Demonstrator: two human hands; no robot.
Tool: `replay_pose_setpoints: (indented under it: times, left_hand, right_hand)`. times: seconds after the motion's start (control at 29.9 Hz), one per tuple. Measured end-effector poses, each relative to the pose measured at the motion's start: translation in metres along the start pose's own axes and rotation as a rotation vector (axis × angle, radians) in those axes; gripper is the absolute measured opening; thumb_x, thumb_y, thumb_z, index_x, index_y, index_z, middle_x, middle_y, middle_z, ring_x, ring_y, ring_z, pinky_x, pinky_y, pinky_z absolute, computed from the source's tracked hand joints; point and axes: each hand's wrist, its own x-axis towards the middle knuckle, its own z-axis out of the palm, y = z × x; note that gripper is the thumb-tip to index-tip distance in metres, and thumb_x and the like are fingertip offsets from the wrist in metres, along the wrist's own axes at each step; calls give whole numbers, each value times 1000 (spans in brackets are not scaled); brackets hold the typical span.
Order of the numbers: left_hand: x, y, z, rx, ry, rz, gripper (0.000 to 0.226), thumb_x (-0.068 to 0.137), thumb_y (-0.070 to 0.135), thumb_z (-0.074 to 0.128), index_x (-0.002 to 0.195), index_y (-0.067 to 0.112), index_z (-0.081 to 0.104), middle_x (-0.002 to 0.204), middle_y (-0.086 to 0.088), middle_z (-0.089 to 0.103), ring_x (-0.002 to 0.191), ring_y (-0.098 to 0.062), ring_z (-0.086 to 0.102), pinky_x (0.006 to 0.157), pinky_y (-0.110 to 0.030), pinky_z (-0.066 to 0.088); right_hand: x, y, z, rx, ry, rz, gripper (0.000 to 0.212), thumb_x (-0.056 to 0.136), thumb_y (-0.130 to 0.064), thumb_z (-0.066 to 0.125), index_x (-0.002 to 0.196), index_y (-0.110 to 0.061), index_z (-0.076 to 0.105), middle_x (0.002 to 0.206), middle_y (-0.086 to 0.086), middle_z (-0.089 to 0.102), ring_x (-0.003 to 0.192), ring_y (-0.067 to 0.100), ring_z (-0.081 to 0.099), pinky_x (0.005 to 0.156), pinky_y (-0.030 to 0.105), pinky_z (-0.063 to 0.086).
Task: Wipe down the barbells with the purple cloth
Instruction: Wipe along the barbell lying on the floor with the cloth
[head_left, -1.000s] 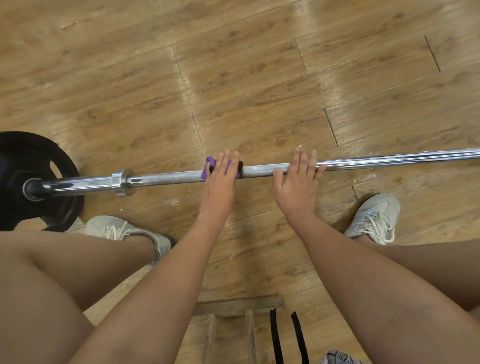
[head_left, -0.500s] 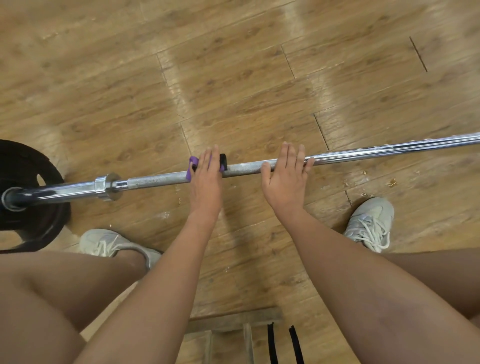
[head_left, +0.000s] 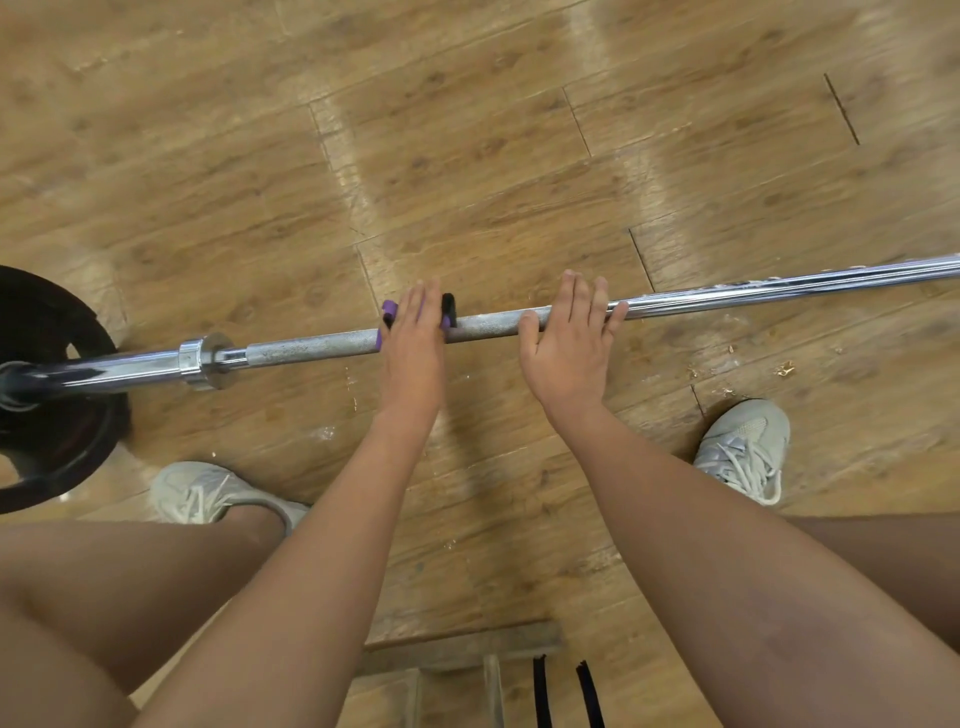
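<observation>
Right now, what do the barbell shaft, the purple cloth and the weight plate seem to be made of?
Barbell shaft: metal, likely steel; dull grey rough-textured grip, mirror-bright chrome toward both ends.
Purple cloth: soft fabric, it folds around the shaft; kind unclear.
Weight plate: black, matte, possibly rubber-coated; too blurred to be sure.

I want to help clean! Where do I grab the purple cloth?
Probably the middle of the purple cloth, where it drapes over the barbell, coming from above like the left hand. The shaft is round, so a palm on top with fingers over the far side pins it.
</observation>
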Motion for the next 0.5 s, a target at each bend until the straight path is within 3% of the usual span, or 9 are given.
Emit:
replay_pose_setpoints:
  times: [0.1,0.2,0.37,0.5]
  left_hand:
    - [9,-2,-4,-4,31,-86,57,100,-3,40,155,14,35,159,-4,37,148,-17,29,121,-42,25]
    - [3,7,6,130,6,52,55,94,-4,46,147,13,41,150,-6,45,142,-20,34,118,-49,25]
    - [-7,14,21,197,-31,92,63,101,0,45,158,17,26,163,-11,29,153,-25,21,123,-48,11]
    - [-12,12,17,174,-35,68,62,102,3,45,159,19,24,164,-9,29,153,-23,21,123,-46,12]
  right_hand:
    - [1,-1,1,-7,8,-1,67,101,-41,35,155,-2,30,158,11,37,153,31,17,125,55,2]
    - [1,-2,2,-1,25,8,67,100,-39,36,155,-1,31,158,13,38,153,31,18,124,55,3]
    - [3,-1,2,2,12,-2,67,100,-40,37,154,-1,31,157,14,38,153,32,18,124,56,4]
    - [0,1,-2,-14,-24,-17,66,101,-42,35,154,-2,33,157,11,39,152,30,20,124,55,3]
